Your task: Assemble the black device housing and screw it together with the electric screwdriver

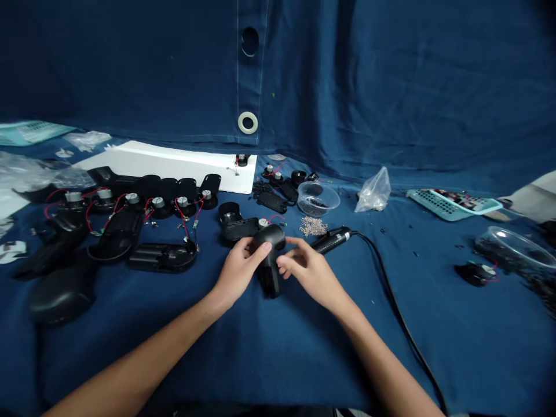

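Black plastic housing is handling as a light, stiff, smooth shell, so the left hand is gripping its rounded body firmly while the half-open right hand is curving just beside it.

**Parts spread over a blue cloth beyond the fingers**
Left of the fingers, black plastic casings and red-wired motor pieces lie in loose rows, just before a white board. Ahead and slightly right, a clear plastic bowl holding dark small parts sits near a heap of silver metal bits. Farther right are a crumpled plastic bag, a teal perforated tray and another clear container.
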A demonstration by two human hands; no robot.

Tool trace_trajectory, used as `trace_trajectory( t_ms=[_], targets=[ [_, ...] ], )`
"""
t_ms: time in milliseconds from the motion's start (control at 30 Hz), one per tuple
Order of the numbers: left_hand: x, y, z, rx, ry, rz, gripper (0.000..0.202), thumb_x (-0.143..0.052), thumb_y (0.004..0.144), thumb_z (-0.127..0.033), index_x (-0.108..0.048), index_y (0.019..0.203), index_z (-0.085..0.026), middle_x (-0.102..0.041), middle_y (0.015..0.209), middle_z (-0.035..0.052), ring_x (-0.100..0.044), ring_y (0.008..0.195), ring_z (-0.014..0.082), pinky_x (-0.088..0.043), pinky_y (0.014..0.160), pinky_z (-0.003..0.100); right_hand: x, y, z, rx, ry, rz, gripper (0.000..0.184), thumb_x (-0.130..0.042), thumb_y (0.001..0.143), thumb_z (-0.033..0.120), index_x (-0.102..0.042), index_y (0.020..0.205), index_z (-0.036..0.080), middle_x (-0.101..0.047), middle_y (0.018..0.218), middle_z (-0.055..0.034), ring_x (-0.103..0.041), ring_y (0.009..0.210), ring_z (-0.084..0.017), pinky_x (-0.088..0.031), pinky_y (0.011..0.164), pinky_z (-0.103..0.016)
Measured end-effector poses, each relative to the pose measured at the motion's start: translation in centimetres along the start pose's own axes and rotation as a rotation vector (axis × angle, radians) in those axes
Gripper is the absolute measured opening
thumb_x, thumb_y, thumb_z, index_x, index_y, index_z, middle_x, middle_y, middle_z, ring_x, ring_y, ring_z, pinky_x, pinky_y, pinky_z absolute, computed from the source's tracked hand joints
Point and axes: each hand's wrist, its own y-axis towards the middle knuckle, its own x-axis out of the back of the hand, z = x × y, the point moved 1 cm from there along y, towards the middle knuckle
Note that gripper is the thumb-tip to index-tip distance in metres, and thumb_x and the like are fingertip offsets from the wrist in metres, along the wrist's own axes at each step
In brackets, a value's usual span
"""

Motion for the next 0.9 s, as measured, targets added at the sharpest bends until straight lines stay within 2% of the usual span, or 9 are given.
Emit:
trace_trajectory(
  t_ms=[133, 300, 400, 500, 567, 600, 700, 800, 900],
  targets=[
    [0.0, -0.2, 0.2, -0.003, 0.023, -0.081, 0.055, -0.061, 0.081, -0.058, -0.051, 0.111, -0.013, -0.065, 0.107, 0.0122, -0.064, 0.096, 0.0219, -0.05, 0.074, 0.031, -0.7, -0.4, 0.3, 0.042, -0.147, 0.061, 0.078, -0.073, 0.073, 0.048, -0.038, 0.135, 0.018, -0.064, 0.082, -0.0003, -0.062, 0.074, -0.017, -0.049, 0.071, -0.032],
    [-0.1, -0.5, 0.5, 0.1, 0.071, 0.017, 0.061, -0.053, 0.084, -0.061, -0.046, 0.121, -0.012, -0.064, 0.091, 0.0081, -0.062, 0.076, 0.0174, -0.044, 0.059, 0.026, 0.1, -0.3, 0.1, -0.011, -0.209, 0.136, 0.083, -0.065, 0.081, 0.051, -0.028, 0.147, 0.017, -0.06, 0.069, 0.0039, -0.057, 0.064, -0.015, -0.043, 0.062, -0.029],
    [0.0, -0.3, 1.0, 0.095, 0.137, 0.034, 0.068, -0.061, 0.079, -0.058, -0.041, 0.126, -0.012, -0.061, 0.081, 0.0029, -0.061, 0.071, 0.0167, -0.043, 0.06, 0.026, 1.0, -0.4, 0.4, -0.043, -0.287, 0.138, 0.072, -0.057, 0.084, 0.056, -0.037, 0.143, 0.019, -0.063, 0.067, 0.0012, -0.062, 0.062, -0.017, -0.047, 0.064, -0.03],
    [0.1, -0.3, 1.0, 0.029, 0.285, 0.037, 0.063, -0.06, 0.081, -0.056, -0.043, 0.124, -0.014, -0.061, 0.082, 0.0031, -0.062, 0.076, 0.0196, -0.045, 0.069, 0.031, 2.7, -0.3, 0.7, -0.113, -0.625, -0.078, 0.066, -0.041, 0.087, 0.066, -0.05, 0.133, 0.018, -0.067, 0.067, -0.0073, -0.069, 0.07, -0.027, -0.049, 0.07, -0.038],
    [0.2, -0.8, 0.4, -0.02, 0.44, 0.067, 0.056, -0.053, 0.085, -0.057, -0.046, 0.122, -0.015, -0.062, 0.08, 0.0037, -0.063, 0.078, 0.0227, -0.044, 0.072, 0.034, 4.3, 0.2, 0.5, -0.219, -0.867, -0.29, 0.086, -0.035, 0.083, 0.074, -0.038, 0.142, 0.011, -0.07, 0.079, -0.0179, -0.07, 0.082, -0.036, -0.049, 0.074, -0.047],
    [0.3, -1.2, -0.1, -0.037, 0.529, 0.072, 0.054, -0.048, 0.087, -0.057, -0.047, 0.122, -0.016, -0.062, 0.08, 0.0043, -0.063, 0.079, 0.0242, -0.043, 0.073, 0.035, 5.2, 0.5, 0.3, -0.289, -0.923, -0.37, 0.1, -0.034, 0.079, 0.079, -0.025, 0.148, 0.006, -0.07, 0.085, -0.023, -0.069, 0.085, -0.04, -0.049, 0.075, -0.05],
    [0.5, -2.2, -2.3, -0.085, 0.766, 0.035, 0.05, -0.037, 0.092, -0.056, -0.048, 0.124, -0.019, -0.064, 0.091, 0.0069, -0.063, 0.084, 0.0258, -0.043, 0.076, 0.038, 7.6, 2.1, -1.4, -0.482, -0.83, -0.453, 0.127, -0.036, 0.072, 0.085, 0.011, 0.148, -0.005, -0.071, 0.079, -0.0219, -0.071, 0.075, -0.038, -0.051, 0.073, -0.05],
    [-0.2, -1.0, -5.1, -0.26, 0.877, 0.032, 0.04, -0.036, 0.095, -0.051, -0.053, 0.115, -0.021, -0.063, 0.091, 0.0049, -0.062, 0.083, 0.0217, -0.044, 0.075, 0.035, 8.9, 3.6, -3.5, -0.581, -0.555, -0.475, 0.132, -0.052, 0.071, 0.079, 0.015, 0.145, -0.007, -0.07, 0.063, -0.0136, -0.069, 0.057, -0.032, -0.054, 0.063, -0.042],
    [-2.3, 3.5, -7.7, -0.493, 0.941, 0.123, 0.031, -0.037, 0.097, -0.044, -0.055, 0.108, -0.021, -0.063, 0.087, 0.0028, -0.061, 0.08, 0.0176, -0.046, 0.074, 0.03, 9.2, 4.4, -4.8, -0.569, -0.324, -0.504, 0.129, -0.068, 0.071, 0.058, 0.015, 0.145, -0.007, -0.068, 0.057, -0.0104, -0.065, 0.045, -0.028, -0.052, 0.049, -0.035]
  ],
)
